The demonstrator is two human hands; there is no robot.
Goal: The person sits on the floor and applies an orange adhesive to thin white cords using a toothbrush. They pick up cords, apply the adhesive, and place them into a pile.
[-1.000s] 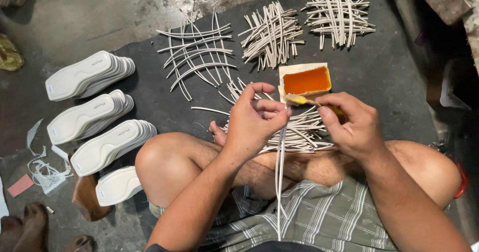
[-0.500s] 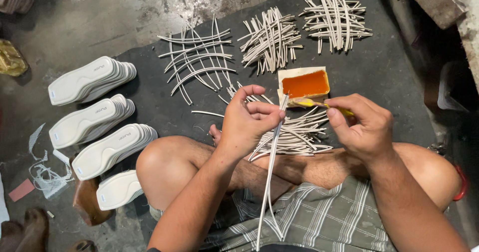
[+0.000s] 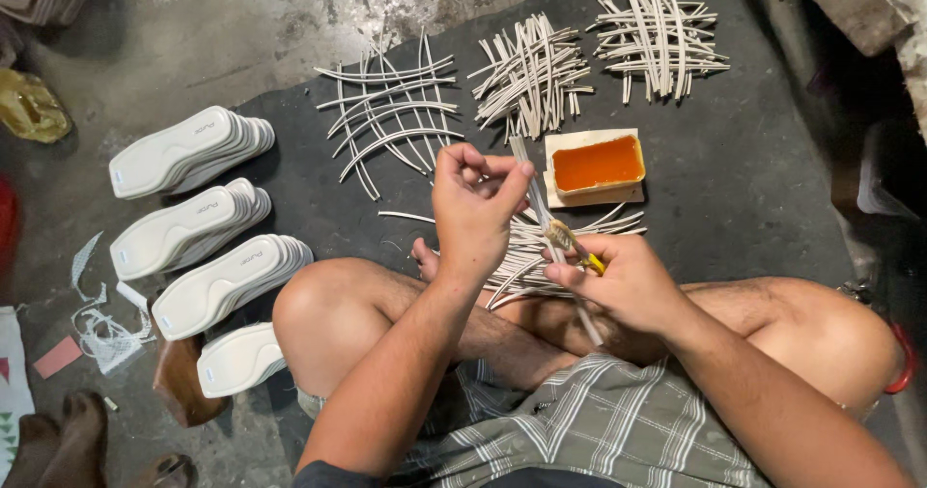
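- A long thin white strip [image 3: 544,220] is pinched at its upper end by the left hand [image 3: 475,208], above the crossed legs.
- A small yellow-handled brush [image 3: 572,244] is gripped by the right hand [image 3: 618,280], touching the strip.
- A shallow rectangular tray of orange glue [image 3: 597,164] sits just beyond, on the dark mat [image 3: 753,189].

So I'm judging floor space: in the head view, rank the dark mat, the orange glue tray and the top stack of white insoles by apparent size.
1. The dark mat, by far the largest.
2. The top stack of white insoles.
3. The orange glue tray, smallest, though not far behind the stack.
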